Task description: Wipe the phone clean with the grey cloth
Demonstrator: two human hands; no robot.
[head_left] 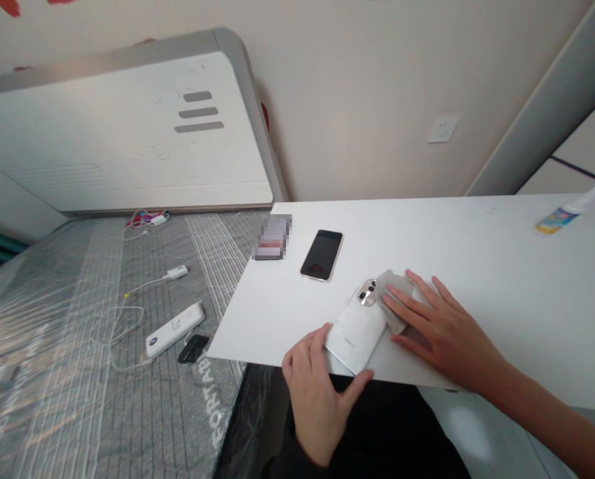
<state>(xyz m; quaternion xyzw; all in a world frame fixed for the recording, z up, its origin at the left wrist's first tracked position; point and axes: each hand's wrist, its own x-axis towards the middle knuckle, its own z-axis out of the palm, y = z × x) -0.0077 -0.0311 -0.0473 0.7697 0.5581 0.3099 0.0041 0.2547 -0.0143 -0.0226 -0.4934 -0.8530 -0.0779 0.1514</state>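
A white smartphone lies back-up on the white desk, its silver camera module pointing away from me and its lower end near the desk's front edge. My left hand grips that lower end, with the thumb on top and the fingers below the edge. My right hand presses a grey cloth onto the phone's upper part, next to the camera module. A second phone, its dark screen facing up, lies on the desk to the far side of the white phone.
A pixelated object sits at the desk's far left corner. A spray bottle lies at the far right. Left of the desk, a grey mattress holds a white power bank and white cables. A wall socket is behind.
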